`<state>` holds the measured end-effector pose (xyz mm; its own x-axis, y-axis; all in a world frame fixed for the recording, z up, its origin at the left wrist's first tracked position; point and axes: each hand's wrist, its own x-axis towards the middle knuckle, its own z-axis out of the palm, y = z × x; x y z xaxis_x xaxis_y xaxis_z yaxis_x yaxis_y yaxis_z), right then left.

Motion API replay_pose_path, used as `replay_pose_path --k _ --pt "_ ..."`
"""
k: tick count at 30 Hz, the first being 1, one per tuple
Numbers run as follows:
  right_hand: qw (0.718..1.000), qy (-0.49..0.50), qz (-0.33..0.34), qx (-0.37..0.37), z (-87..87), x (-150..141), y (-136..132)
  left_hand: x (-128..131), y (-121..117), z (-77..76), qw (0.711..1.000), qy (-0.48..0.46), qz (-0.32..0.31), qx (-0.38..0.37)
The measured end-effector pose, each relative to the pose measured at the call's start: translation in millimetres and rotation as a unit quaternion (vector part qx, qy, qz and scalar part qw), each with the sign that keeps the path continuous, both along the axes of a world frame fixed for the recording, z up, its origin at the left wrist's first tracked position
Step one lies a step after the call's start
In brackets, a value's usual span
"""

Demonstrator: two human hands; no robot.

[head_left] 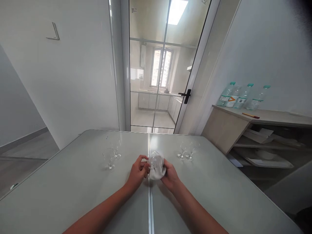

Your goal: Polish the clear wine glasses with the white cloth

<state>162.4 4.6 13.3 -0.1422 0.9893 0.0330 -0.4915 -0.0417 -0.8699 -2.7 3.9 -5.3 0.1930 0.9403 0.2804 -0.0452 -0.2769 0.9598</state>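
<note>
Above the middle seam of the table, a clear stemmed glass (155, 159) lies tilted in a white cloth (156, 174). My left hand (138, 171) has its fingers curled together at the left end of the glass; the part they pinch is hard to make out. From the right, my right hand (171, 175) is closed around the cloth, which wraps the bowl of the glass. The cloth covers much of the glass, and some right-hand fingers are hidden behind it.
Two stemmed glasses (110, 166) stand on the table's left half and two more (189, 157) on its right. A wooden shelf unit (226, 126) adjoins the right edge, with several plastic bottles (254, 102) on top. A glass door (146, 107) is beyond the table.
</note>
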Motion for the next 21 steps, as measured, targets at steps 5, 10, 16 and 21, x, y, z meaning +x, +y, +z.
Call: replay_pose_path --k 5,10,16,21 --pt "0.999 0.002 -0.037 0.022 -7.0 -17 -9 2 4 -4.3 0.998 -0.042 0.044 -0.028" --pt "0.985 -0.130 -0.029 0.108 -13.1 -19 -9 7 5 -5.3 0.984 -0.158 0.056 -0.064" --pt "0.974 -0.192 -0.003 0.121 -15.2 -17 -9 8 7 -12.4 0.958 -0.231 -0.056 -0.162" --pt "0.980 -0.176 0.047 0.085 -11.0 -14 -13 0 8 -5.6 0.951 -0.260 -0.072 -0.154"
